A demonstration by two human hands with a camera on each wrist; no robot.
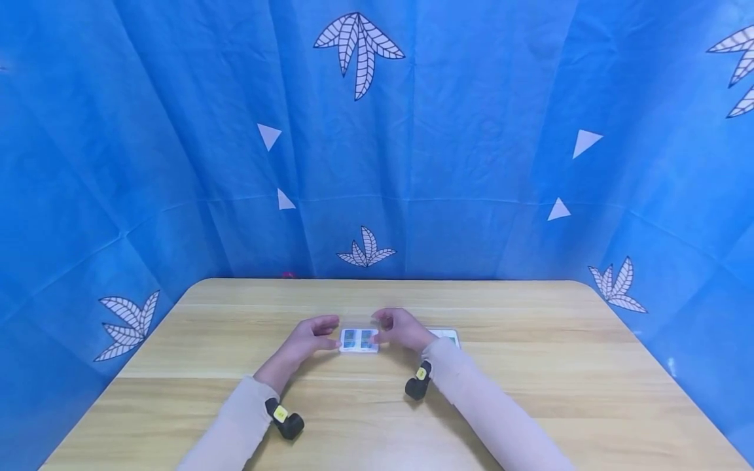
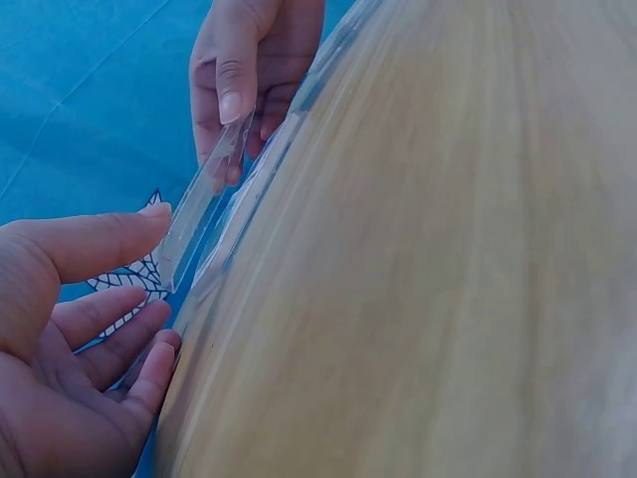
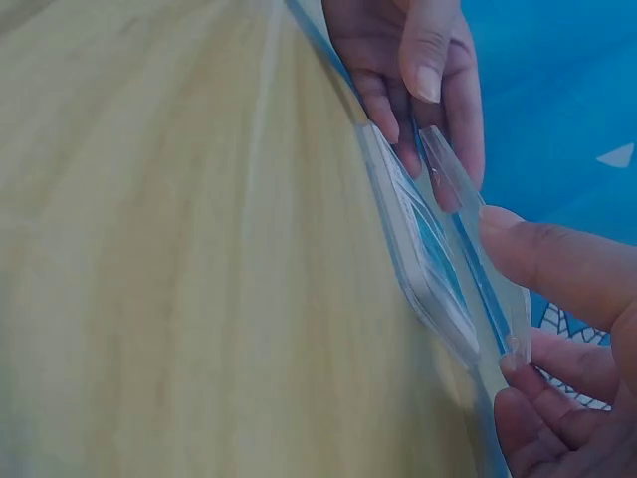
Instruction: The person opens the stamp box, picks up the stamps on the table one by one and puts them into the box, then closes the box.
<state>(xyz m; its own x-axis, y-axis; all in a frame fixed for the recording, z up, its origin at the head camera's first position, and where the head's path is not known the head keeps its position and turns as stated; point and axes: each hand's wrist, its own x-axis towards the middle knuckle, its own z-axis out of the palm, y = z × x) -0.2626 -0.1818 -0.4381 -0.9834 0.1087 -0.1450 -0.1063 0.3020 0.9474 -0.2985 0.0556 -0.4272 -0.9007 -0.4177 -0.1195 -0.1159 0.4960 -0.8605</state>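
Note:
A clear plastic cover point(image 3: 463, 194) stands tilted over a small white-edged pack point(image 3: 398, 214) on the table. In the head view, two blue-green pictures show on the pack point(image 1: 349, 339). My right hand point(image 1: 406, 329) pinches the cover between thumb and fingers, at its right end. My left hand point(image 1: 307, 339) is at the other end, thumb and fingers apart. The cover's near end point(image 2: 177, 261) lies between that thumb and those fingers in the left wrist view, with a small gap at the thumb.
Partly under my right forearm in the head view lies a flat white item point(image 1: 449, 335) with a bit of green on it. The wooden table point(image 1: 365, 418) has its far edge just beyond my hands. A blue curtain point(image 1: 459, 131) hangs behind and at both sides.

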